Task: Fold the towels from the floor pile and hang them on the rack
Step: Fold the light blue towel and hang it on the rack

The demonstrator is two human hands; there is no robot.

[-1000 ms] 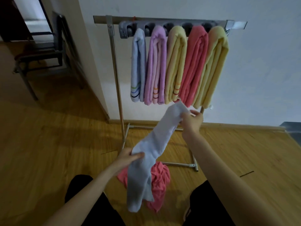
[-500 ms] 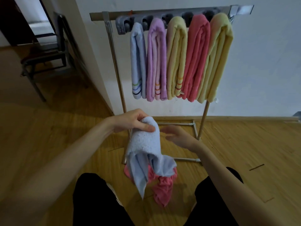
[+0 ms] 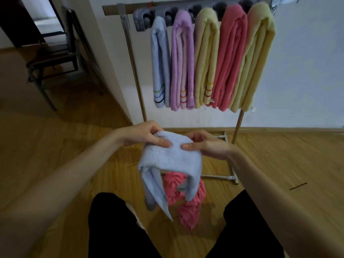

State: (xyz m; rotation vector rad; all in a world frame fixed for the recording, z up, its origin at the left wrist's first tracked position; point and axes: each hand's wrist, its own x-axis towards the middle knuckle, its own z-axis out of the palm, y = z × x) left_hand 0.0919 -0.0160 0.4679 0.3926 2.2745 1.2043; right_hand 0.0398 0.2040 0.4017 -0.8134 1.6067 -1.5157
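We pinch light blue towel (image 3: 171, 157) at its top fold, left hand (image 3: 143, 135) and right hand (image 3: 204, 144) both clamped on it; long axis vertical, loose ends hang down over pink towel (image 3: 188, 203) on floor (image 3: 55, 155). Rack (image 3: 130, 53) behind, open floor both sides.

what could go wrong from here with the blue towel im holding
1. Both hands, left hand and right hand, pinch only the top of the light blue towel; its loose ends hang unevenly, so the fold may come out crooked.
2. Those ends dangle just above the pink towel on the floor and might snag it.
3. The rack looks crowded with five towels; only the left end seems free.
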